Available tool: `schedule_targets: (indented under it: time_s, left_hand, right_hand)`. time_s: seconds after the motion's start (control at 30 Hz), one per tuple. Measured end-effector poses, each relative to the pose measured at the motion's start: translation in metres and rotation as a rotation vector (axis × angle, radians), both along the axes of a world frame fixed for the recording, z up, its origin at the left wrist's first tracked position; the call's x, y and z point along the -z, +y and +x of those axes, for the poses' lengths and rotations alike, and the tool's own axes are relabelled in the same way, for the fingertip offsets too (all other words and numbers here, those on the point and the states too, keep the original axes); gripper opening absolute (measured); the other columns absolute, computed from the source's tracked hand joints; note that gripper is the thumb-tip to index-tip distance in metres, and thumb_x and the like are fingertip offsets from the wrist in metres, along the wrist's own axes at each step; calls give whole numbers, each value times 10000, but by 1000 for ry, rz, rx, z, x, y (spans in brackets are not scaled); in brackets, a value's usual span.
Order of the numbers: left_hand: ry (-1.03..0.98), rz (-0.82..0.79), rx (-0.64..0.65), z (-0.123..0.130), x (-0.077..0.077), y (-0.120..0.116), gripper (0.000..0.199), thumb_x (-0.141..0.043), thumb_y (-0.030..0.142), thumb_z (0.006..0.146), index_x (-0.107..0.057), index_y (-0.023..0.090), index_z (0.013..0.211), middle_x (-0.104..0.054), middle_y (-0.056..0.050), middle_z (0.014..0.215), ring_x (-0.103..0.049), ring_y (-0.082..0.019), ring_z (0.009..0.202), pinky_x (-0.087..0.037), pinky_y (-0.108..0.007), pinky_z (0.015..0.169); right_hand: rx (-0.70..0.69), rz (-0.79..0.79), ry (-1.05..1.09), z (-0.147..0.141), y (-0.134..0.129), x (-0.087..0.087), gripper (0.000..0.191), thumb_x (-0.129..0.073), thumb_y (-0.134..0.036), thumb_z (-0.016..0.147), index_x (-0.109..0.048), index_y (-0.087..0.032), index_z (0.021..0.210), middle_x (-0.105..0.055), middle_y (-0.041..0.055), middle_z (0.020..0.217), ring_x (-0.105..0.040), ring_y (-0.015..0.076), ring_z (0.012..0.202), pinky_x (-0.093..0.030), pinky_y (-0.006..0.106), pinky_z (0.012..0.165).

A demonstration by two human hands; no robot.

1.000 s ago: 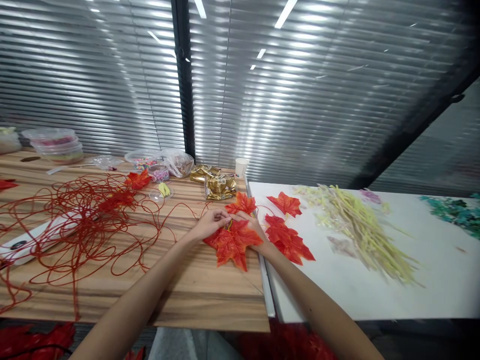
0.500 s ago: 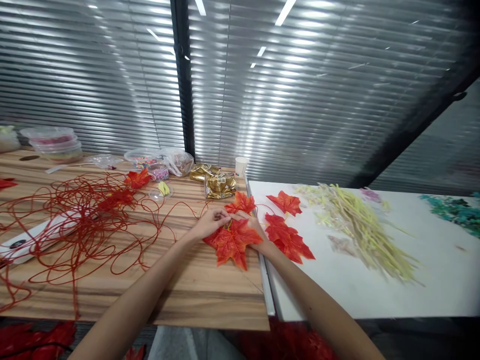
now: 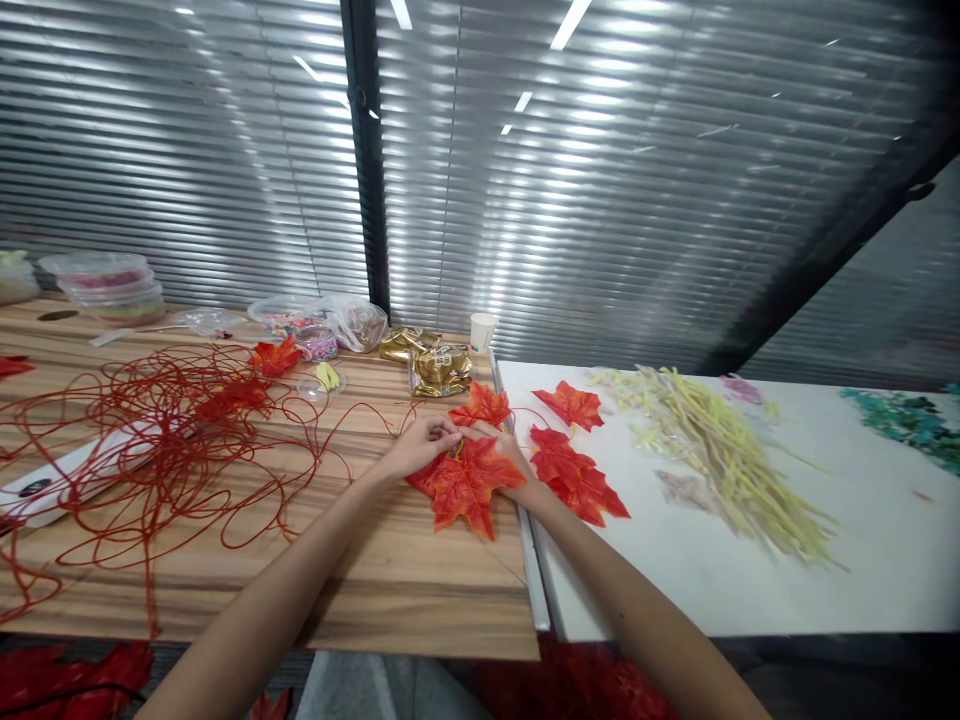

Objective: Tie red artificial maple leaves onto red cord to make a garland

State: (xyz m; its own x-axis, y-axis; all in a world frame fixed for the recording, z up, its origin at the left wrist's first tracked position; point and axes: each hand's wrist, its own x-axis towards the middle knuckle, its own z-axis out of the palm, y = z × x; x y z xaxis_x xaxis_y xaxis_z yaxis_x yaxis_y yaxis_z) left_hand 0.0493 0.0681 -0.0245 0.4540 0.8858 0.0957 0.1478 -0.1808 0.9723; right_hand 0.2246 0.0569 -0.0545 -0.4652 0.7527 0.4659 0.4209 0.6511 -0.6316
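"Red leaf (image 3: pixel 469 488), lobes spread on the near side, stem (image 3: pixel 458 451) between left hand (image 3: pixel 420 447) and right hand (image 3: pixel 513 456)!"
"Left's nearer: thumb and finger pinched on that stem. Right's tucked partly behind the leaf; how tight, can't tell."

Glossy foil packets (image 3: pixel 441 372), wood-grain table (image 3: pixel 435 590), red leaves (image 3: pixel 469 485) possibly cloth.

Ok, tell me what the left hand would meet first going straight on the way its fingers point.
Most likely the fingers of the right hand, close beside the left hand; an orange-red leaf shows just beyond. Depth is unclear, and the hands may already touch.
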Motion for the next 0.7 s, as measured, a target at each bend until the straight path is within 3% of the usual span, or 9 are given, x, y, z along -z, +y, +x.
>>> schedule_targets:
  time_s: [0.7]
  left_hand:
    - [24,24,-1,-1,2,0,277,-601,403,686,-563,131,720,-597,-29,708,-548,-136,676,-424,-263,661]
  right_hand:
    - [8,-17,10,1,0,0,229,-470,-142,736,-606,-207,908,-603,18,835,-528,142,741,-443,231,605]
